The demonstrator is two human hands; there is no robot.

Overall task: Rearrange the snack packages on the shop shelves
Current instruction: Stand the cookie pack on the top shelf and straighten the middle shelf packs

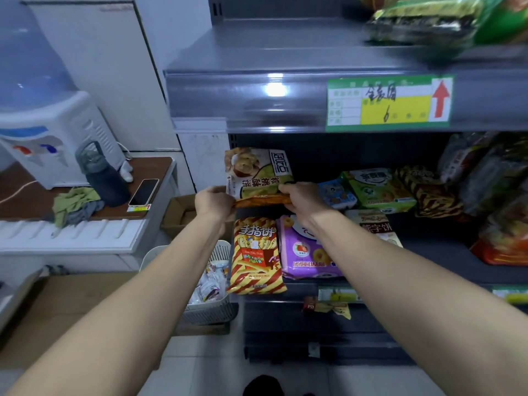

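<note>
Green-white biscuit pack (258, 172) between left hand (213, 202) and right hand (301, 200) — "手指饼" bag (256, 255) below

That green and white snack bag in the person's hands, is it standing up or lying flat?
Standing up. The green and white bag is upright with its printed front facing out, the left hand and right hand gripping its lower edge.

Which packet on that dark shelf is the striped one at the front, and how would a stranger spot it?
Start at the dark grey metal shelf under the green and yellow price tag. At its front left corner, just below the left hand, lies the red and yellow striped snack bag. The purple snack packet beside it has no stripes.
</note>
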